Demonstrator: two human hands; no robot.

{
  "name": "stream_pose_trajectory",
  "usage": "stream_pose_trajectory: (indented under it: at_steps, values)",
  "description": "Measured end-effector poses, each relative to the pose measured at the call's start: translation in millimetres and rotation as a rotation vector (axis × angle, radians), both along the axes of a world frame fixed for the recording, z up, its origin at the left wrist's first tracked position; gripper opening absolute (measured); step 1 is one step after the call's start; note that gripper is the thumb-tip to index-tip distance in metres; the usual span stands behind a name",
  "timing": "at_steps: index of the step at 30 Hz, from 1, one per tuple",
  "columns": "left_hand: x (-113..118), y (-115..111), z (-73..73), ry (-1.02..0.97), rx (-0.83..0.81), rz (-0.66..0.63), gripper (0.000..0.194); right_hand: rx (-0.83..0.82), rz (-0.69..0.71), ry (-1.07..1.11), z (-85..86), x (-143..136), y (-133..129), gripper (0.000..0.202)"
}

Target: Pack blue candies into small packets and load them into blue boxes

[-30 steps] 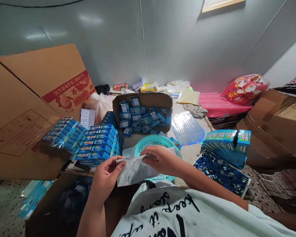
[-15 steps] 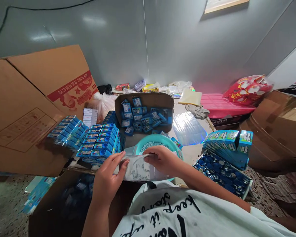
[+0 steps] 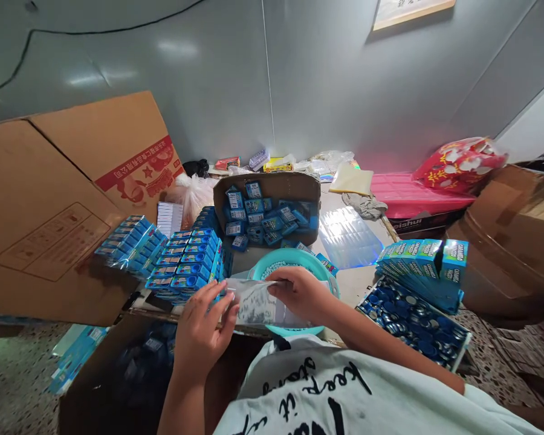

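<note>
A clear plastic bag (image 3: 254, 307) with dark print or small contents, which I cannot make out, is stretched between my hands in front of my shirt. My left hand (image 3: 205, 329) has its fingertips and thumb at the bag's left edge, lightly pinching it. On the other side, my right hand (image 3: 301, 294) grips the upper right part between thumb and bent fingers. Just behind the bag, partly covered by it and my right hand, stands a turquoise basin (image 3: 259, 263) of small pale blue pellets (image 3: 278, 266).
Stacked blue boxes (image 3: 194, 266) stand to the left, beside a large carton (image 3: 49, 199). A cardboard box (image 3: 267, 178) of small blue packs lies behind the basin. Clear plastic trays (image 3: 350, 237) are on the right, near a box of blue round tins (image 3: 408, 317) and flattened blue cartons (image 3: 428, 260).
The view has shifted slightly. My left thumb has slid off the bag's face toward its left edge. My right hand keeps its grip.
</note>
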State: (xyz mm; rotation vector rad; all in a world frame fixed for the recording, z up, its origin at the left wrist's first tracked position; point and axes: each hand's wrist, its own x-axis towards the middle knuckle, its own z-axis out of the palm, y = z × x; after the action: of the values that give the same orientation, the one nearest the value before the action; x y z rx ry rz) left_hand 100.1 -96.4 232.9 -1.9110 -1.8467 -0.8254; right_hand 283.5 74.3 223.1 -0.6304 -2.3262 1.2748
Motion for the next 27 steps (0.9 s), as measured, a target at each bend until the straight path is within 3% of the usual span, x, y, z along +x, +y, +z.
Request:
stream_pose_trajectory:
  at_steps: [2,4,8,10,14,16,19,22,25,27]
  values:
    - [-2,-3,-3.9,-0.146,-0.014,-0.064,0.020,0.006,-0.041,-0.019,-4.9,-3,2,0.016]
    - [-7,-9,-10.4,-0.439,-0.011,-0.039,0.009,-0.007,-0.059,-0.040,-12.1,-8,4,0.018]
    - [-26,-21,-20.8,-1.121,0.052,0.243,0.015,0.029,-0.105,-0.153,-38.9,-21,15,0.023]
    - [-36,-26,-20.8,-1.385,0.096,0.315,0.021,0.079,-0.151,-0.261,-59.6,-25,22,0.025]
    - [-51,-33,-11.9,-1.693,0.184,0.350,0.030,0.107,-0.223,-0.424,-101.2,-30,34,0.031]
    - [-57,-35,-5.9,-1.751,0.166,0.365,0.035,0.133,-0.258,-0.458,-111.5,-36,34,0.039]
    - [-63,-37,2.3,-1.756,0.125,0.367,0.039,0.189,-0.250,-0.418,-104.2,-53,28,0.045]
    - [-71,-35,8.3,-1.733,0.086,0.365,0.042,0.156,-0.087,-0.199,-74.1,-77,13,0.038]
    - [-81,-32,11.0,-1.741,0.053,0.365,0.048,-0.090,0.130,0.127,-40.3,-103,-8,0.038]
    - [-88,-29,10.9,-1.751,0.036,0.361,0.050,-0.289,0.216,0.238,-26.3,-122,-19,0.044]
